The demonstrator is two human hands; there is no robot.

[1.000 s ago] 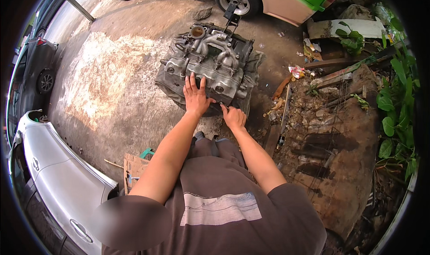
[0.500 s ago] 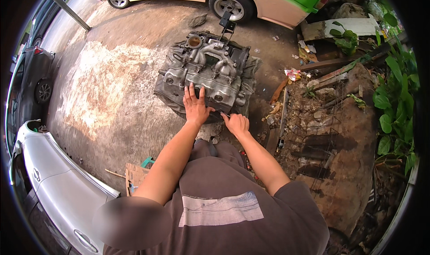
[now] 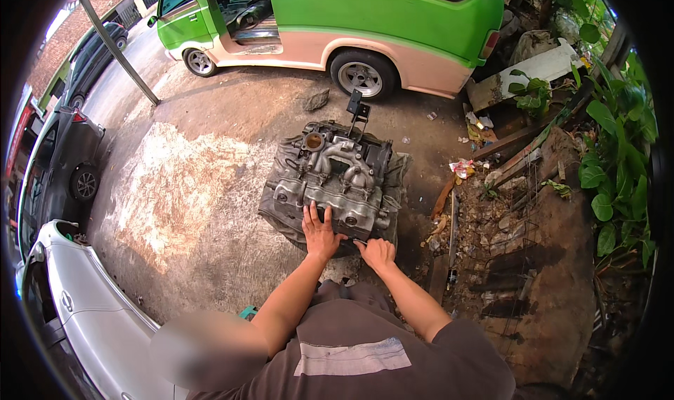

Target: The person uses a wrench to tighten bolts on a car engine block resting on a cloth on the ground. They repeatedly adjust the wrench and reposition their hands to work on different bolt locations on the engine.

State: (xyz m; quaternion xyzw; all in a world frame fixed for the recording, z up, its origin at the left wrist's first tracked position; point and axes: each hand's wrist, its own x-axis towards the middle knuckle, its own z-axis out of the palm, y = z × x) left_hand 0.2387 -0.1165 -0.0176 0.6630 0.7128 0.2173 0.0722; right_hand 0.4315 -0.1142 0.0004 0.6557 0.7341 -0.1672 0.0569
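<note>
A grimy grey metal engine (image 3: 330,182) rests on a dark sheet on the ground in front of me. Spread across the near side of its ribbed cover, my left hand (image 3: 321,241) presses with fingers apart, the thumb pointing right. Beside it, low on the engine's near face, my right hand (image 3: 379,252) is closed around a thin metal tool (image 3: 359,242). Only a short shiny piece of this tool shows between the two hands; its working end is hidden. A round open port and curved intake pipes top the engine, and a black bracket (image 3: 358,108) stands up at its far side.
A green and cream van (image 3: 393,28) stands beyond the engine with its side door open. Silver (image 3: 105,309) and dark grey (image 3: 63,161) cars are at left, near a leaning pole (image 3: 116,42). Rubble (image 3: 505,231), boards and leafy plants (image 3: 611,168) line the right. A stone (image 3: 316,100) lies near the van.
My view has tilted up, so the engine and hands sit lower and more of the van shows. Both hands keep their places on the engine, with little visible movement.
</note>
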